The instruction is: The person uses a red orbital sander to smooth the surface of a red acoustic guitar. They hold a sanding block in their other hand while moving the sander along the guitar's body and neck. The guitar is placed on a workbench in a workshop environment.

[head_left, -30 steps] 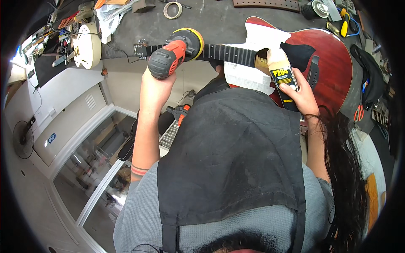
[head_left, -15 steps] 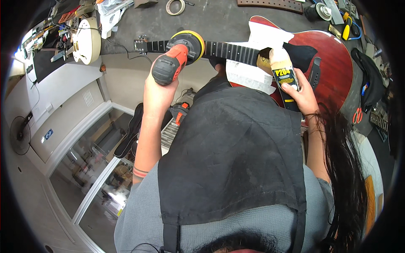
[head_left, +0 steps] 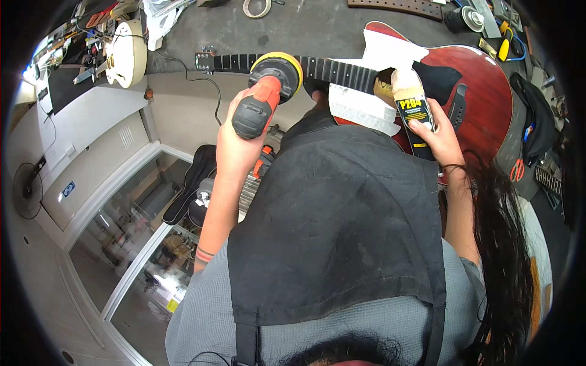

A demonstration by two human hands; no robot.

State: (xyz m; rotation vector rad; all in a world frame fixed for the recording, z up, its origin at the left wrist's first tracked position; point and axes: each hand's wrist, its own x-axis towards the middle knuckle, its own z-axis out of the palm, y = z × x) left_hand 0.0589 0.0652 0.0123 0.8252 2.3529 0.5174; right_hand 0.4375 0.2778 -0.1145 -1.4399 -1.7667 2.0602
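My left hand (head_left: pixel 238 140) is closed round a red and black cordless polisher (head_left: pixel 265 100). Its round yellow-edged pad is held in front of the neck of a red acoustic guitar (head_left: pixel 488 116); whether it touches the neck I cannot tell. In my right hand (head_left: pixel 439 137) is a plastic bottle (head_left: pixel 415 113) with a black and yellow label, its pale end pointing away from me over the guitar body. White masking paper (head_left: pixel 363 110) covers the guitar's top beside the fretboard (head_left: pixel 339 72). The bottle hides part of the soundhole.
The guitar lies on a dark workbench (head_left: pixel 317 27). On the bench are a tape roll (head_left: pixel 257 7), a spray can (head_left: pixel 464 19), and red-handled scissors (head_left: pixel 517 170). A cream guitar body (head_left: pixel 127 55) stands at the left. A black case (head_left: pixel 194 189) is below the bench.
The polisher in my left hand has shifted slightly to the right and toward me along the neck. My right hand keeps the bottle in nearly the same place.
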